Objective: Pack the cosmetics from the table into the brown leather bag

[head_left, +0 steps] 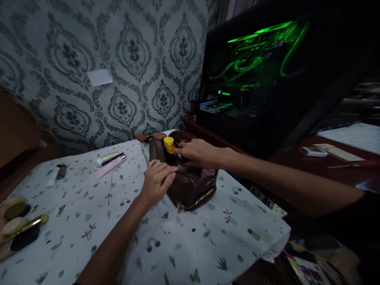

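A brown leather bag (184,192) with a gold zipper sits unzipped on the cloth-covered table. My left hand (158,180) grips its near left rim, fingers over the edge and thumb toward me. My right hand (198,152) reaches into the opening from the right with fingers curled. What those fingertips hold, if anything, is hidden in the dark interior. Just left of them, a small orange bottle with a yellow cap (169,142) pokes up out of the bag. A pinkish item (208,173) shows inside the bag below my right wrist.
Left of the bag lie a pink tube (109,168) and small tubes (56,174). Several cosmetics with a gold-trimmed item (29,225) sit at the far left. A computer case (252,91) glowing green stands behind, right. The table's corner (285,231) is at lower right.
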The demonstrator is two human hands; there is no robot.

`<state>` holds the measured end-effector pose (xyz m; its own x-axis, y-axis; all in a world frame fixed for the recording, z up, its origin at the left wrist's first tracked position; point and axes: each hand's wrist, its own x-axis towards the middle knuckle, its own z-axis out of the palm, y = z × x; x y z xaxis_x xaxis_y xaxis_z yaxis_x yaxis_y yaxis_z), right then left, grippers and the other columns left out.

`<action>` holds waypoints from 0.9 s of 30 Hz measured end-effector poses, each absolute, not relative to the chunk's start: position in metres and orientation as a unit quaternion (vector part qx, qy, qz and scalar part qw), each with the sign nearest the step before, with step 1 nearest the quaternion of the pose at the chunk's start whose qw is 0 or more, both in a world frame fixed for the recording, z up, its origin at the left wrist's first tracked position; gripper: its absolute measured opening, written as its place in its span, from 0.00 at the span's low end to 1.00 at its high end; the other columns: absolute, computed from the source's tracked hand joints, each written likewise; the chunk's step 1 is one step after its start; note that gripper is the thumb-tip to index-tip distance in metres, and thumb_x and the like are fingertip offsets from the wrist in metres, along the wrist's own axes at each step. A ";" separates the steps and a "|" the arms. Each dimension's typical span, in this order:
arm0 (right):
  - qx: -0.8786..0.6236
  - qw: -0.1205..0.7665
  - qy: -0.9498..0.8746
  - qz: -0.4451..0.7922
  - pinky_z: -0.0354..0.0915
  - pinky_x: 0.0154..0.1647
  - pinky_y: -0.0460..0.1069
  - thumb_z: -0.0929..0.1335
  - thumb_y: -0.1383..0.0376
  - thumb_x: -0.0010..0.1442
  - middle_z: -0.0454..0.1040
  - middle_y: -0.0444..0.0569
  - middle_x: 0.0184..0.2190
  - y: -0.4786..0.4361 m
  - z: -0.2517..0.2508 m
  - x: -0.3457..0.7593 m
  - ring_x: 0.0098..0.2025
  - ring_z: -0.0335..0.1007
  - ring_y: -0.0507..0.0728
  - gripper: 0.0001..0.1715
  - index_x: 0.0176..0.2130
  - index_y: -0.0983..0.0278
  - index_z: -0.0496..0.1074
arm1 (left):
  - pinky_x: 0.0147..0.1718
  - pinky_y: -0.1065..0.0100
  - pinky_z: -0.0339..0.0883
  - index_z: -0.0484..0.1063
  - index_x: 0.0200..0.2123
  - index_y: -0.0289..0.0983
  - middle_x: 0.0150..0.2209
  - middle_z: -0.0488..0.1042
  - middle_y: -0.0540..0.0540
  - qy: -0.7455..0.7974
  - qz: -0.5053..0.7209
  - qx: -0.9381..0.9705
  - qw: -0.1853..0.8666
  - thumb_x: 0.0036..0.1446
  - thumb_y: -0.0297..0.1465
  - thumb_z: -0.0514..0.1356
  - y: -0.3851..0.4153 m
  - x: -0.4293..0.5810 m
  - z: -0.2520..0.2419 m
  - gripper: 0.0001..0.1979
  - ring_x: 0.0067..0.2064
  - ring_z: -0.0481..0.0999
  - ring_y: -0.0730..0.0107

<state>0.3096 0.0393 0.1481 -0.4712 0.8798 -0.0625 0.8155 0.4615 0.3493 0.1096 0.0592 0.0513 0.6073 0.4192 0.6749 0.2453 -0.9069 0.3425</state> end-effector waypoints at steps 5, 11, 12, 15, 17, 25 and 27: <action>0.497 0.119 0.849 0.133 0.66 0.40 0.52 0.69 0.64 0.62 0.71 0.58 0.53 0.045 0.145 0.311 0.49 0.74 0.64 0.29 0.61 0.64 0.64 | 0.52 0.57 0.55 0.77 0.48 0.41 0.36 0.77 0.46 0.192 0.399 0.890 0.109 0.73 0.40 0.44 0.059 0.110 0.051 0.22 0.41 0.72 0.65; 0.504 0.128 0.845 0.125 0.67 0.41 0.52 0.70 0.64 0.62 0.74 0.58 0.52 0.048 0.144 0.310 0.49 0.75 0.64 0.29 0.61 0.65 0.66 | 0.52 0.57 0.56 0.77 0.49 0.41 0.36 0.77 0.47 0.190 0.398 0.890 0.112 0.72 0.39 0.45 0.059 0.110 0.051 0.21 0.41 0.73 0.65; 0.506 0.131 0.843 0.122 0.67 0.41 0.52 0.70 0.64 0.62 0.74 0.58 0.51 0.048 0.145 0.310 0.49 0.75 0.64 0.29 0.60 0.65 0.66 | 0.52 0.57 0.56 0.77 0.49 0.41 0.36 0.77 0.47 0.192 0.397 0.891 0.111 0.72 0.39 0.45 0.059 0.110 0.051 0.21 0.41 0.73 0.65; 0.507 0.137 0.842 0.121 0.67 0.42 0.51 0.70 0.64 0.61 0.76 0.58 0.49 0.048 0.146 0.308 0.49 0.76 0.63 0.29 0.61 0.65 0.66 | 0.53 0.56 0.56 0.77 0.50 0.42 0.36 0.78 0.46 0.198 0.393 0.891 0.110 0.72 0.39 0.45 0.059 0.110 0.052 0.21 0.41 0.73 0.65; 0.505 0.139 0.843 0.123 0.67 0.43 0.51 0.70 0.64 0.61 0.76 0.58 0.50 0.048 0.146 0.308 0.50 0.76 0.63 0.30 0.61 0.65 0.66 | 0.54 0.56 0.56 0.76 0.51 0.42 0.38 0.79 0.46 0.196 0.390 0.893 0.110 0.72 0.38 0.46 0.058 0.109 0.053 0.20 0.43 0.74 0.64; 0.504 0.140 0.846 0.105 0.69 0.47 0.55 0.70 0.68 0.61 0.77 0.60 0.48 0.048 0.148 0.307 0.52 0.75 0.65 0.25 0.57 0.67 0.69 | 0.56 0.55 0.58 0.70 0.56 0.41 0.51 0.79 0.43 0.155 0.327 0.930 0.059 0.71 0.32 0.46 0.057 0.102 0.071 0.17 0.55 0.75 0.61; 0.502 0.144 0.846 0.105 0.69 0.47 0.56 0.69 0.67 0.62 0.77 0.61 0.49 0.049 0.147 0.307 0.52 0.75 0.66 0.23 0.56 0.68 0.69 | 0.57 0.55 0.59 0.68 0.55 0.40 0.54 0.77 0.41 0.155 0.302 0.940 0.043 0.70 0.31 0.45 0.056 0.101 0.075 0.17 0.57 0.74 0.60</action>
<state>0.3075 0.0490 0.1472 -0.4543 0.8801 -0.1380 0.8197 0.4737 0.3221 0.1010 0.0564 0.0750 0.7696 0.3177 0.5538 0.2662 -0.9481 0.1739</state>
